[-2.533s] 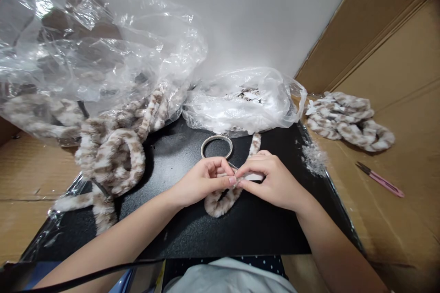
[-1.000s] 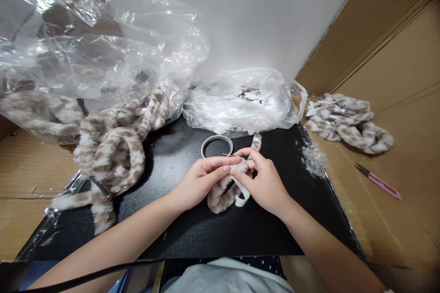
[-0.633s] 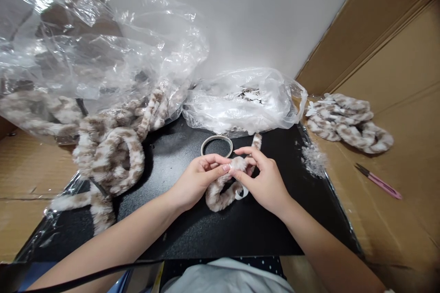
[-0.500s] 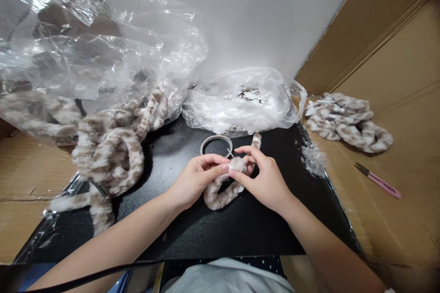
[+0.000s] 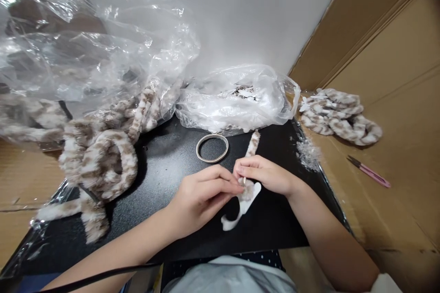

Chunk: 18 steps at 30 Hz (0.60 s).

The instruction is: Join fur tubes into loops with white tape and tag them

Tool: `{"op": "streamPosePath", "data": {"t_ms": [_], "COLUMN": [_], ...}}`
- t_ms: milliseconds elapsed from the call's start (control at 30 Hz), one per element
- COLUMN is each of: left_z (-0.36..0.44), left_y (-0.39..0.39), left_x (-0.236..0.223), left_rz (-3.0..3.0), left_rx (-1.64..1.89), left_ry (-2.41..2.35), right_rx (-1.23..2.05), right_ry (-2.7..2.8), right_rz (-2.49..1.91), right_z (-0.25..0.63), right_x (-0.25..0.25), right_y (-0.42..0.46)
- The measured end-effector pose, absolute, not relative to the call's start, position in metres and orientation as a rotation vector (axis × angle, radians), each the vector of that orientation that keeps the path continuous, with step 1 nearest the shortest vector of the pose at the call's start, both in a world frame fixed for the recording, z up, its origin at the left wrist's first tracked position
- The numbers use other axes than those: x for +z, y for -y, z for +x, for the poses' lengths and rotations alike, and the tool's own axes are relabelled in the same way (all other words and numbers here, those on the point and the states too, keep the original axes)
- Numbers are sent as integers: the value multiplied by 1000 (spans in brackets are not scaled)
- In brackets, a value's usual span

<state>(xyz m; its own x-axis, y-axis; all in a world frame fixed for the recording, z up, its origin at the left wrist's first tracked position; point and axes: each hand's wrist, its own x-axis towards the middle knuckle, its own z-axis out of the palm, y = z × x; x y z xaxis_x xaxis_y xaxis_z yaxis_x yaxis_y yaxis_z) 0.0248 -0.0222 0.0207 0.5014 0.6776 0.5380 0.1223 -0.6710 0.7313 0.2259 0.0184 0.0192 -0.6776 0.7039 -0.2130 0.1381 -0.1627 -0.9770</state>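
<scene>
Low over the black tabletop, my left hand [image 5: 206, 194] and my right hand [image 5: 266, 174] come close together, both with closed fingers, on a brown-and-white furry strip [image 5: 253, 143]. One end of the strip sticks up behind my right fingers. Below my fingertips shows a small fuzzy part of it, with a flat white piece [image 5: 254, 193] ending in a curved white tail [image 5: 231, 224]. Whether that tail is plush or card, I cannot tell. A small pale thing, too small to name, shows between my fingertips. Beyond my hands lies a pale ring [image 5: 212, 149].
Furry loops [image 5: 113, 165] lie at the left under a large clear plastic bag [image 5: 154, 32]. A smaller bag [image 5: 220, 105] of white pieces stands behind. On the cardboard [image 5: 395, 128] at right are more furry loops [image 5: 343, 114] and pink thread snips [image 5: 369, 171]; clear plastic scraps [image 5: 308, 153] lie nearby.
My hands have moved slightly down and right with the furry strip. Its loop no longer shows beneath them, and the white piece with its curved tail has come into sight. The view has shifted slightly.
</scene>
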Motion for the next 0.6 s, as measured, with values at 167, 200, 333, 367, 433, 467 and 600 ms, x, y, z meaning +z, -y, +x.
{"op": "streamPosePath", "data": {"t_ms": [167, 200, 333, 367, 433, 467, 600], "left_z": [23, 23, 24, 24, 24, 24, 25], "left_y": [26, 27, 29, 29, 29, 29, 31], "left_x": [19, 20, 21, 19, 16, 13, 7], "left_rz": [2237, 2216, 2168, 2205, 2298, 2343, 2454], "left_rx": [1077, 1028, 935, 960, 1025, 1047, 1065], "left_ry": [-596, -623, -652, -621, -543, -512, -507], "right_rx": [1902, 1888, 1950, 1990, 2047, 2049, 2023], "right_ry": [1799, 1824, 1838, 1812, 1743, 1710, 1625], "right_rz": [-903, -890, -897, -920, -978, -1002, -1020], "right_z": [229, 229, 227, 227, 226, 225, 221], "right_x": [25, 26, 26, 25, 22, 21, 20], "right_y": [-20, -20, -18, -17, -16, -15, -15]}}
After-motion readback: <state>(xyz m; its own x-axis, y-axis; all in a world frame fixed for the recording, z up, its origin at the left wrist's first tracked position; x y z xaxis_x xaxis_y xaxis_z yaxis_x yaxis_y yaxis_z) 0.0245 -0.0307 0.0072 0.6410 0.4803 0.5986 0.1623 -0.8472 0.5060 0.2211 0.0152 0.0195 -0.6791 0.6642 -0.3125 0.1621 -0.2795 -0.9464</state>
